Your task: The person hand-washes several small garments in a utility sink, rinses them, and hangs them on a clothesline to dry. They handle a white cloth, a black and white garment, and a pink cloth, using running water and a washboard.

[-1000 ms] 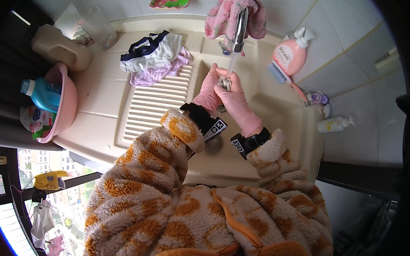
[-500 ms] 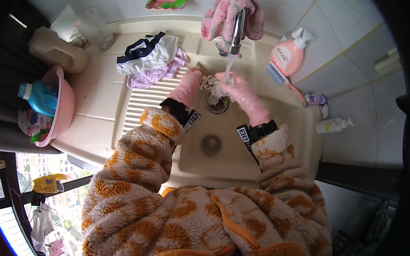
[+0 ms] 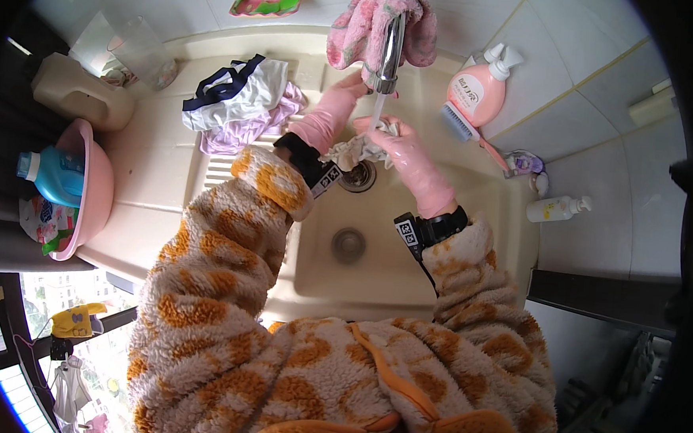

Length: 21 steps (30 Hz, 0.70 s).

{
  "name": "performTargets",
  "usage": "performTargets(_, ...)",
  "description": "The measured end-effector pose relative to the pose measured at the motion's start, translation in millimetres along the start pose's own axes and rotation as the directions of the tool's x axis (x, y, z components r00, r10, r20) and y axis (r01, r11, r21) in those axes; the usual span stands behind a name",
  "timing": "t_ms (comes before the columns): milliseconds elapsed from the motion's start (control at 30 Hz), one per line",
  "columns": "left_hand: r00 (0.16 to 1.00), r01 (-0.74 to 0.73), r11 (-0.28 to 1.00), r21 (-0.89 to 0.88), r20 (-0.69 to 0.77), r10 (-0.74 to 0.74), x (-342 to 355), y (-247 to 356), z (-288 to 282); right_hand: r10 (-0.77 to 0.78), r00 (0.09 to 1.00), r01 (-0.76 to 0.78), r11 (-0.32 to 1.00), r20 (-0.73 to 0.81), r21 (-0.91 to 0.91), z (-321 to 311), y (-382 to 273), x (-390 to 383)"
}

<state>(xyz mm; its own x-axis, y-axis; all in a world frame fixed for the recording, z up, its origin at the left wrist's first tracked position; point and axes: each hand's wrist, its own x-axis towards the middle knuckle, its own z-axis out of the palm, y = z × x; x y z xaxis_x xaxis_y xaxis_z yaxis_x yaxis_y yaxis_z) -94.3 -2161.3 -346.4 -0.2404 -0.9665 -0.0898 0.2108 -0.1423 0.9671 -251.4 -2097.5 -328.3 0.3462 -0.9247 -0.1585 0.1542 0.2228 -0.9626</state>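
My right hand (image 3: 404,150), in a thin pink glove, grips a wet, crumpled whitish cloth (image 3: 358,151) under the stream of water. The cloth hangs over the sink's upper drain (image 3: 358,177). My left hand (image 3: 346,95), also gloved in pink, reaches up to the left side of the chrome tap (image 3: 389,56). Its fingers close at the small tap handle (image 3: 369,90), partly hidden from view. Water runs from the spout onto the cloth and my right fingers. A pink patterned towel (image 3: 347,34) is draped over the tap.
White and lilac garments (image 3: 246,103) lie on the ribbed drainboard. Right of the sink (image 3: 406,276) stand a pink pump bottle (image 3: 478,94), a brush (image 3: 460,122) and a white bottle (image 3: 555,209). A pink basin (image 3: 100,201) holds a blue detergent bottle (image 3: 62,177) at left.
My left hand has moved up from beside the cloth to the tap handle. My right hand keeps the cloth under the water, and the view has shifted slightly.
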Motion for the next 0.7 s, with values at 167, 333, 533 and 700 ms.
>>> performTargets(167, 0.988, 0.154, 0.980, 0.123, -0.046, -0.149, -14, 2, 16, -0.061, 0.996, 0.051, 0.990, -0.072, -0.131, -18, -7, -4)
performTargets(333, 0.843, 0.532, 0.838, -0.124, 0.176, -0.509, -55, -16, 29, -0.145, 0.973, 0.166, 0.981, 0.181, -0.106, -31, -6, -9)
performTargets(533, 0.940, 0.253, 0.584, -0.771, 0.054, -0.337, -82, -28, 52, -0.316, 0.930, 0.320, 0.947, -0.189, -0.008, -12, 15, -9)
performTargets(700, 0.995, 0.063, 0.807, -0.588, -0.029, -0.099, -86, -10, 57, -0.121, 0.988, 0.058, 0.856, 0.091, 0.513, -3, 25, -7)
